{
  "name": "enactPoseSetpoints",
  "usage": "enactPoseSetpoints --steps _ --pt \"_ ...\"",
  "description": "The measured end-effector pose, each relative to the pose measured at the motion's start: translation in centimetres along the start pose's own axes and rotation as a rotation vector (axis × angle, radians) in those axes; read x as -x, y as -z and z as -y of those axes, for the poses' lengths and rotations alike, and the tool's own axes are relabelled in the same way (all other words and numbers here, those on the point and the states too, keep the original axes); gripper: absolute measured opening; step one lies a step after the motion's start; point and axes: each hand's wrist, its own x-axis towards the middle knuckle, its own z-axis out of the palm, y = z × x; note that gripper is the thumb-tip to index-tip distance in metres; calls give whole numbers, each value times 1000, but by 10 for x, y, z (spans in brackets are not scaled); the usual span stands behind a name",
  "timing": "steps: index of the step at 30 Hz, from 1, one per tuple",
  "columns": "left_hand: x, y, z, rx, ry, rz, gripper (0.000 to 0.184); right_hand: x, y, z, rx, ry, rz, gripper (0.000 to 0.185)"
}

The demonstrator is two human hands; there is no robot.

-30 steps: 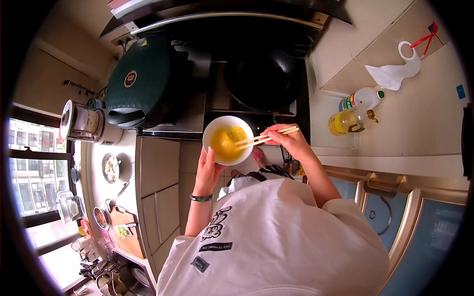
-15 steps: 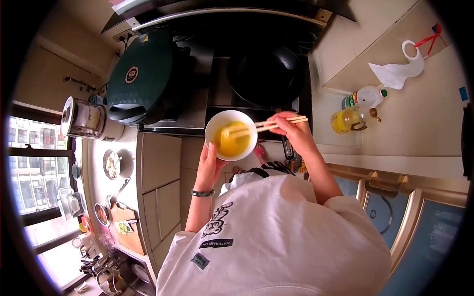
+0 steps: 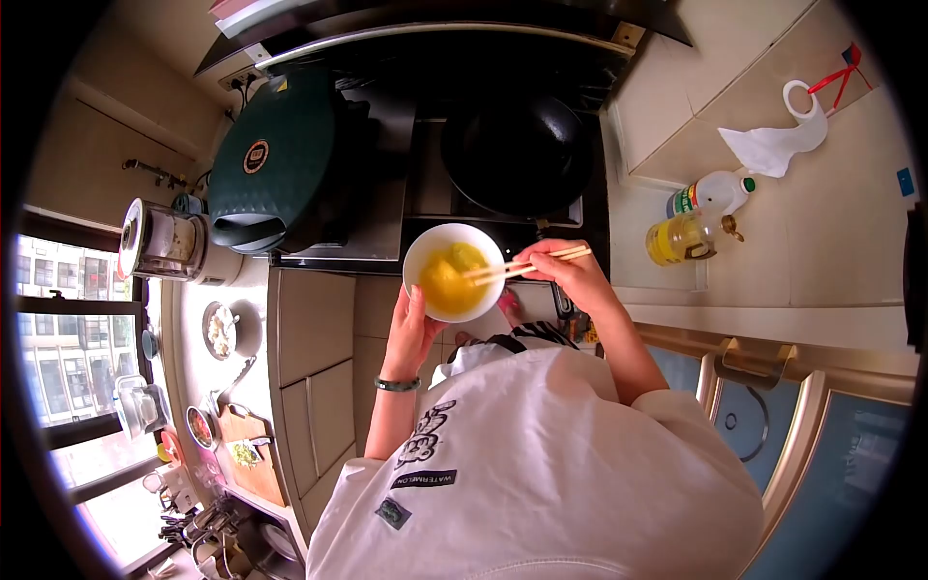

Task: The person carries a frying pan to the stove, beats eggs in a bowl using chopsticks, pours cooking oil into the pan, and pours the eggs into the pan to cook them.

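In the head view, my left hand grips a white bowl by its lower left rim, thumb over the edge. Yellow liquid that looks like beaten egg lies in the bowl. My right hand is closed round a pair of light wooden chopsticks; their tips dip into the yellow liquid. Just beyond the bowl, on the stove, sits a black wok.
A dark green electric griddle stands left of the wok. An oil bottle and a green-capped bottle are at right. Along the left counter are a blender, a plate of pale food and a cutting board with chopped greens.
The chopstick tips have shifted right within the bowl, and my right hand has lowered slightly. The bowl sits a little lower in view, still in my left hand.
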Motion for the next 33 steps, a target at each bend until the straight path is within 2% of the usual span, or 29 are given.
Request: enactPoseSetpoints --steps 1,3,4,7,9,10,13,15,16,19,21,23,24,25,27,28,31,33 --pt "-1 0 0 5 0 4 49 1 1 4 -17 -61 44 17" --pt "-3 -1 -1 11 0 11 49 -1 1 3 -157 47 -108 17" --pt "-2 -3 -3 7 2 14 49 -3 1 0 -30 79 -155 16" --pt "-3 -1 -1 5 7 21 50 2 3 5 -45 -61 32 15" --pt "-4 0 -2 6 8 25 50 -2 4 1 -197 56 -111 15" --pt "-4 -1 -2 -2 10 25 51 -2 1 2 -50 70 -175 15" --pt "-4 1 -1 -11 15 25 51 1 4 1 -72 -57 14 17" --pt "-5 1 -2 -11 17 25 51 -1 5 1 -240 61 -114 17" --pt "-4 0 -3 -13 13 28 51 -2 1 1 -130 104 -185 17" --pt "-5 1 -2 -9 9 28 51 0 0 -2 -54 -47 -9 18" --pt "-6 2 -1 -2 7 28 51 0 -1 1 -191 48 -154 18" --pt "-7 3 -1 -14 -3 27 51 0 -6 -4 -5 81 -145 19" --pt "-6 3 -1 -15 -5 33 51 1 -6 -3 -3 24 -26 21" --pt "-6 2 -2 -41 -9 30 52 3 -8 1 -17 -9 -39 22" --pt "-6 1 -3 -65 -14 34 53 1 -10 6 -74 58 -204 22" --pt "-6 2 -3 -44 -7 34 51 2 -11 5 52 124 -218 22" --pt "-6 5 -2 -22 3 32 50 5 -10 3 31 7 -6 20" --pt "-7 4 -3 -17 3 34 50 2 -7 0 -84 96 -182 18"
